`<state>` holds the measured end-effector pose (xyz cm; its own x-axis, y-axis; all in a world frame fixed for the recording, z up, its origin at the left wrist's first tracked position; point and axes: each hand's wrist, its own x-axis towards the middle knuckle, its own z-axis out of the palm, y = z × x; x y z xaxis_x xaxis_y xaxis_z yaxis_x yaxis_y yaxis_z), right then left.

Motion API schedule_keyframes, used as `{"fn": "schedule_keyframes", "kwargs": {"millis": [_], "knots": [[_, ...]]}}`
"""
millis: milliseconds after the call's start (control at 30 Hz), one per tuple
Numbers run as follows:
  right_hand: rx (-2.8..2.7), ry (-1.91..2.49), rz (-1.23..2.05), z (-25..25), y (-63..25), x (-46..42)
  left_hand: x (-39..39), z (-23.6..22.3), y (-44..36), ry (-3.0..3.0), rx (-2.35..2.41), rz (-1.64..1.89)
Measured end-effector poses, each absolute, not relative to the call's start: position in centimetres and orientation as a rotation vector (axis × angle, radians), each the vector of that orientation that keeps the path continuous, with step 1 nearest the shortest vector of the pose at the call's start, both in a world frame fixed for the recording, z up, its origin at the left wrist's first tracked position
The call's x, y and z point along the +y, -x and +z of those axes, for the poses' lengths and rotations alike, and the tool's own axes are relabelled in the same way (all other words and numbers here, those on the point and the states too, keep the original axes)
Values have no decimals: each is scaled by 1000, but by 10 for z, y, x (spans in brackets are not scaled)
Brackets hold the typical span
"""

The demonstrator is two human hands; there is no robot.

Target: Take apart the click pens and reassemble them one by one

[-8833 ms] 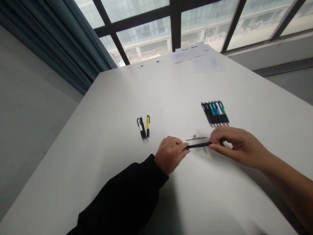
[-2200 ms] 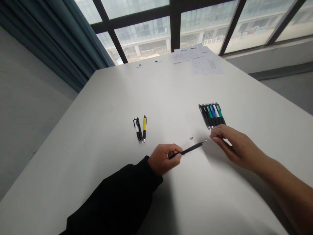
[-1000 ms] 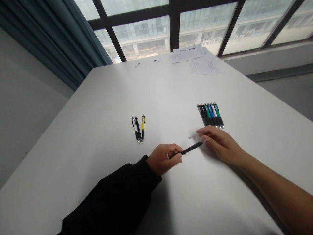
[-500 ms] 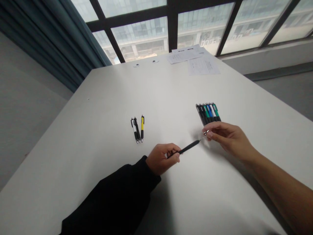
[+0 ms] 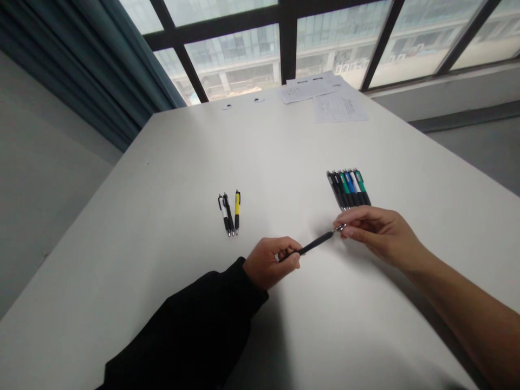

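My left hand [image 5: 273,262] is closed around the rear of a black pen [image 5: 316,243], which slants up to the right above the table. At its front end, my right hand [image 5: 376,233] pinches a small silver pen tip [image 5: 340,228] between thumb and fingers. The tip sits at the end of the barrel; whether it is seated on it I cannot tell. Just beyond my right hand lies a row of several pens [image 5: 348,187], black, green, blue and white. Left of my hands lie a white-and-black pen [image 5: 223,214], a black pen [image 5: 229,214] and a yellow pen [image 5: 237,211].
The white table [image 5: 182,162] stretches away to a window [image 5: 235,59]. Papers [image 5: 325,97] lie at its far edge, with two small dark-marked pieces left of them. A blue curtain [image 5: 101,59] hangs at the left.
The silver tip in my right hand has come to the end of the black pen, closing the small gap where a thin refill point showed. My left hand has hardly moved.
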<state>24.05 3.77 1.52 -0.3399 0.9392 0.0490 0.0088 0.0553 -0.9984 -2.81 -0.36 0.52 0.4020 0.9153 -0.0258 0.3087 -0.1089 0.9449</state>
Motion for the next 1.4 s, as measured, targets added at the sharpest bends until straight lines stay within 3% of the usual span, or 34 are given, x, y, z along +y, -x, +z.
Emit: {"fn": "schedule_keyframes", "kwargs": {"millis": [267, 633, 1400], "knots": [[-1668, 1104, 1325, 21, -235, 33, -3, 7, 28, -1641, 1094, 711], [-2235, 1113, 951, 26, -235, 36, -2, 8, 28, -1772, 1071, 676], [-2225, 1298, 1153, 27, -236, 36, -1, 1, 26, -1776, 1121, 755]]}}
